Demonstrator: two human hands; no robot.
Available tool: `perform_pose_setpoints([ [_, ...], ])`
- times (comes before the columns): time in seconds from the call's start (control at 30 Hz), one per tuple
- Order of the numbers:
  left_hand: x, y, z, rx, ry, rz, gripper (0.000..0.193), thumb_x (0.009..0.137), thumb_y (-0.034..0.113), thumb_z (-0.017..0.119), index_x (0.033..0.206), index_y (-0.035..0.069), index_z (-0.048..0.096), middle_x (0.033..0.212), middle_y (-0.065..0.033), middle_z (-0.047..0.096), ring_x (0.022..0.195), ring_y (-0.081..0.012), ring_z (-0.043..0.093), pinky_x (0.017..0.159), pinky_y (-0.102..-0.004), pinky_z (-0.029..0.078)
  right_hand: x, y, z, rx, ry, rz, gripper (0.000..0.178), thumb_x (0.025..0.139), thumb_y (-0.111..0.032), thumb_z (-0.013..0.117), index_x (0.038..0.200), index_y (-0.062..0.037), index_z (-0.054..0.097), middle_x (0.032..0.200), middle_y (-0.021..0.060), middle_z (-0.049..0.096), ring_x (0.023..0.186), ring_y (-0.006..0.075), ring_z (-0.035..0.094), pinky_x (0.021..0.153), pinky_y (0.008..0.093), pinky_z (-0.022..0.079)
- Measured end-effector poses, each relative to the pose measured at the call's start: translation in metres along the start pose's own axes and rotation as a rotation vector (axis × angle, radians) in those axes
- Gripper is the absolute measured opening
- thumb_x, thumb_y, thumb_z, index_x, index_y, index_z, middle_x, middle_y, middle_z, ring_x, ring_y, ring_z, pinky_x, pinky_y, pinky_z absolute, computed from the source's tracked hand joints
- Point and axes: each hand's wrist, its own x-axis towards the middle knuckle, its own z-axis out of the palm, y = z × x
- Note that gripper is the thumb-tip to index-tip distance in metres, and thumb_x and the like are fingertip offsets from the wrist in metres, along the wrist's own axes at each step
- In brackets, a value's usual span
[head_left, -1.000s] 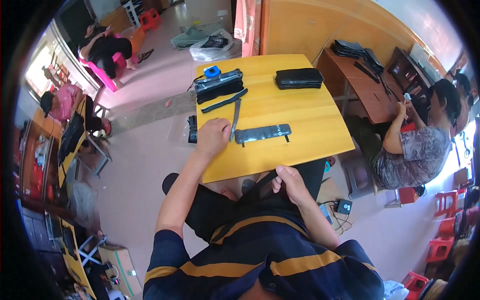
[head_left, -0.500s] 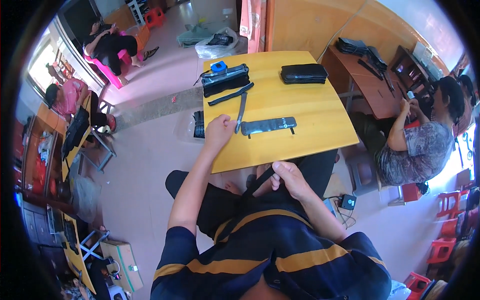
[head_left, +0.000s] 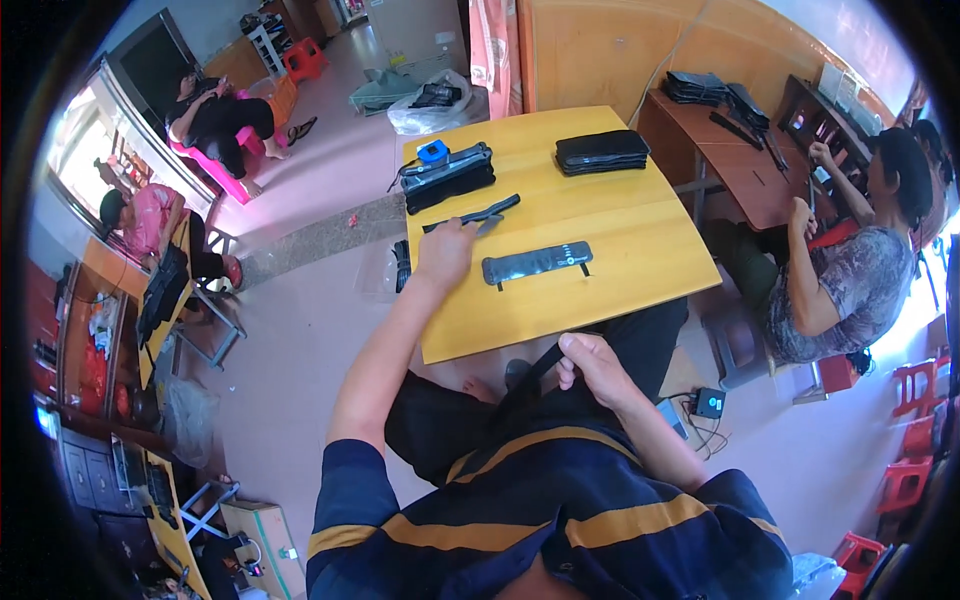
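Observation:
On the yellow table (head_left: 640,250), my left hand (head_left: 447,252) has its fingers closed around a flat grey strip (head_left: 488,225), whose end sticks out to the right. A longer black strip (head_left: 500,206) lies just beyond those fingers, partly behind them. My right hand (head_left: 592,362) is below the table's front edge, thumb and fingers pinching the end of a black strap (head_left: 540,375) that slants down to my lap. Between the hands, a flat dark pouch piece (head_left: 538,262) lies on the table, two short black tabs poking out along its near side.
A pile of black pouches (head_left: 450,180) with a blue tape measure (head_left: 433,152) on it stands far left on the table, and stacked black pouches (head_left: 602,151) far right. A co-worker (head_left: 835,260) sits right at a brown table (head_left: 735,160). A plastic bin (head_left: 380,272) is left.
My left hand has moved slightly away from me, and the grey strip has shifted with it. My right hand has moved little, still pinching the strap. The co-worker's hands at right have moved apart.

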Motion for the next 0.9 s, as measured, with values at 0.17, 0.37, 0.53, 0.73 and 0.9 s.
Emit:
perform_pose_setpoints([
  [0.17, 0.019, -0.046, 0.008, -0.792, -0.08, -0.582, 0.016, 0.081, 0.015, 0.064, 0.085, 0.004, 0.075, 0.066, -0.0072, 0.068, 0.06, -0.0158, 0.065, 0.06, -0.0324, 0.051, 0.002, -0.003, 0.001, 0.044, 0.011, 0.019, 0.046, 0.108, -0.04, 0.049, 0.075, -0.0076, 0.055, 0.066, 0.0041, 0.057, 0.061, 0.0137, 0.055, 0.06, 0.0282, 0.047],
  [0.37, 0.023, -0.05, 0.01, -0.886, -0.222, -0.571, 0.01, 0.08, 0.012, 0.066, 0.079, 0.004, 0.072, 0.066, -0.0013, 0.065, 0.058, -0.0111, 0.058, 0.054, -0.0298, 0.045, 0.012, -0.004, -0.019, 0.058, 0.091, -0.018, 0.046, 0.108, -0.04, 0.05, 0.076, -0.0077, 0.056, 0.067, 0.0036, 0.058, 0.061, 0.0132, 0.055, 0.06, 0.0273, 0.047],
  [0.53, 0.033, -0.055, -0.004, -1.094, -0.143, -0.572, 0.009, 0.083, 0.013, 0.067, 0.078, 0.006, 0.071, 0.064, 0.0041, 0.059, 0.055, -0.0067, 0.05, 0.05, -0.0261, 0.038, 0.05, -0.009, -0.035, 0.038, 0.144, -0.04, 0.044, 0.108, -0.042, 0.049, 0.078, -0.0097, 0.056, 0.067, 0.0028, 0.059, 0.06, 0.0122, 0.055, 0.058, 0.027, 0.047],
  [0.73, 0.046, -0.043, -0.027, -1.303, -0.196, -0.608, 0.007, 0.086, 0.012, 0.068, 0.087, 0.007, 0.072, 0.07, 0.0053, 0.06, 0.057, -0.0052, 0.05, 0.05, -0.0235, 0.036, 0.088, 0.007, -0.065, -0.147, 0.329, 0.1, 0.047, 0.107, -0.045, 0.049, 0.076, -0.0093, 0.057, 0.067, 0.003, 0.06, 0.057, 0.0122, 0.058, 0.055, 0.0275, 0.048],
  [0.9, 0.054, -0.04, -0.028, -1.35, -0.188, -0.592, 0.008, 0.087, 0.011, 0.067, 0.09, 0.007, 0.072, 0.069, 0.0065, 0.057, 0.055, -0.0043, 0.048, 0.048, -0.0231, 0.034, 0.089, 0.001, -0.079, -0.984, 0.48, 0.082, 0.049, 0.101, -0.046, 0.053, 0.077, -0.005, 0.063, 0.069, 0.0098, 0.065, 0.067, 0.0253, 0.067, 0.064, 0.039, 0.054],
])
